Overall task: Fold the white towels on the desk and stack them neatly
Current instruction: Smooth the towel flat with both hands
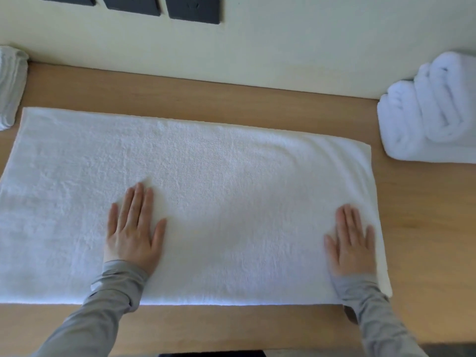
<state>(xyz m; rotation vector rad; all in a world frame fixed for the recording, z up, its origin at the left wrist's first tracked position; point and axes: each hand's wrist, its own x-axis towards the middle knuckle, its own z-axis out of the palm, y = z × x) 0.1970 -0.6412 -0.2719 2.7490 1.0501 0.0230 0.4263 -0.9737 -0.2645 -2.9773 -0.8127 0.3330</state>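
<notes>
A large white towel [219, 191] lies flat across the wooden desk [180, 99], its long side running left to right. My left hand [134, 228] rests palm down on the towel left of centre, fingers straight and together. My right hand [351, 243] lies flat on the towel close to its right edge, fingers straight. Both wrists wear grey sleeves. A pile of folded white towels [432, 112] sits at the desk's right end. Another folded white towel [11, 86] shows partly at the left edge.
A cream wall [283, 42] runs along the back of the desk, with dark socket plates [193, 9] at the top. A strip of bare desk [231, 328] shows between the towel and the front edge.
</notes>
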